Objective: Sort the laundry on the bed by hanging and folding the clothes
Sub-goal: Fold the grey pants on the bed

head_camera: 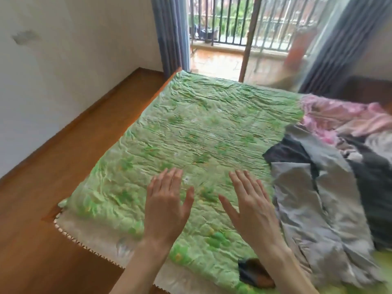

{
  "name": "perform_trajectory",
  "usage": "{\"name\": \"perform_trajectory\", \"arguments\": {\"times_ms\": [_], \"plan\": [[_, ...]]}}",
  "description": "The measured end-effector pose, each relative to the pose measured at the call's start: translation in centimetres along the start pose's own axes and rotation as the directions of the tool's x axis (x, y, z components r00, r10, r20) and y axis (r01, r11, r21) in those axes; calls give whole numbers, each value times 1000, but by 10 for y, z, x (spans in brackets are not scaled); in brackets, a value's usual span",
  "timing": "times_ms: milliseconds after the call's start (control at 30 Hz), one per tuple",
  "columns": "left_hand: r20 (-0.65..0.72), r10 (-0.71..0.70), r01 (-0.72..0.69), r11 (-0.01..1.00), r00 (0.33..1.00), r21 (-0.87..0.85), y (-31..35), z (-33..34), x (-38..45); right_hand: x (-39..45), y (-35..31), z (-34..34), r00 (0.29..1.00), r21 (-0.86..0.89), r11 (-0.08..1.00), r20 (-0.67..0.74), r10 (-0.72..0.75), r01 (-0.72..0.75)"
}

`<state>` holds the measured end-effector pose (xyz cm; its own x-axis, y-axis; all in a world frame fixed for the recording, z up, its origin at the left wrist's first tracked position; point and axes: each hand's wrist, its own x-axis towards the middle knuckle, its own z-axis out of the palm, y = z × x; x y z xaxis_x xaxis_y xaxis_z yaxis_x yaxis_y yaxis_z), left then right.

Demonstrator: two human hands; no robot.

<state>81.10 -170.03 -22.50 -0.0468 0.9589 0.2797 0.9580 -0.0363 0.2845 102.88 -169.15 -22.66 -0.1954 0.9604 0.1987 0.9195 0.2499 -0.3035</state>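
Note:
A heap of laundry lies on the right side of the bed: a grey garment (314, 211) nearest, dark clothes (369, 179) behind it and pink floral fabric (331, 113) at the back. The bed's green quilted cover (201, 128) is wrinkled and bare on the left. My left hand (165, 206) and my right hand (252, 206) hover side by side over the cover near the front edge, fingers straight and spread, holding nothing. The right hand is just left of the grey garment.
A small dark item (254, 272) lies at the bed's front edge under my right forearm. Wooden floor (53, 187) runs along the left of the bed beside a white wall. Blue-grey curtains (171, 32) frame a balcony door with railings (229, 20) beyond the bed.

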Motion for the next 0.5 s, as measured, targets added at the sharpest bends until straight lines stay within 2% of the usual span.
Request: {"name": "perform_trajectory", "arguments": {"times_ms": [133,267,500], "plan": [[26,179,-176,980,984,-91,9,25,33,-12,11,3,981,-22,982,-61,183,-185],[-12,316,-312,930,949,-195,27,52,59,-32,23,6,936,-54,938,-108,335,-342],[59,475,-436,844,878,-312,84,98,66,-86,59,0,798,-64,802,-173,578,-594]]}}
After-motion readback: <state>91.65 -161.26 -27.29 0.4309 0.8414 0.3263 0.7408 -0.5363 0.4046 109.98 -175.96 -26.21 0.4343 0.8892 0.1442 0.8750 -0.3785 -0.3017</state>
